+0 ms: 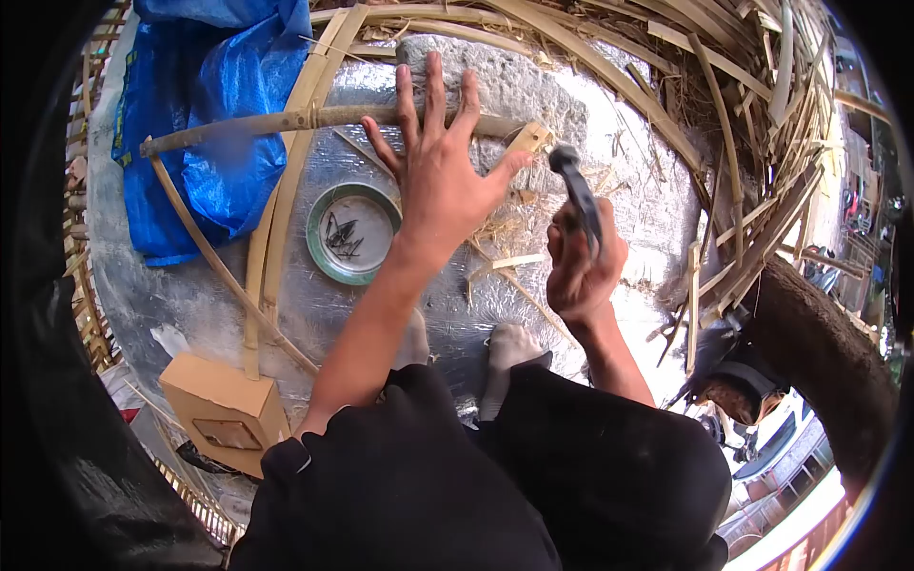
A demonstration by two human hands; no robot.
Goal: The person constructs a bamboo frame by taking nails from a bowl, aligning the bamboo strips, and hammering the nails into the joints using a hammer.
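Observation:
My left hand (443, 181) lies with fingers spread across a bamboo pole (352, 115), its thumb reaching toward a short bamboo strip (526, 141) at the pole's right end. Beneath that end is a rough stone block (514, 81). My right hand (588, 266) is closed round the handle of a hammer (579, 195). The dark hammer head is just right of the strip; whether they touch I cannot tell. Left of my left wrist stands a round green-rimmed bowl (316, 252) with several dark nails (341, 234) in it.
A blue plastic sheet (205, 124) lies at the upper left, partly under the pole. Long bamboo strips (271, 257) run down the left side. A cardboard box (224, 390) stands at the lower left. Split bamboo (762, 124) is piled at the right, near a thick log (819, 333).

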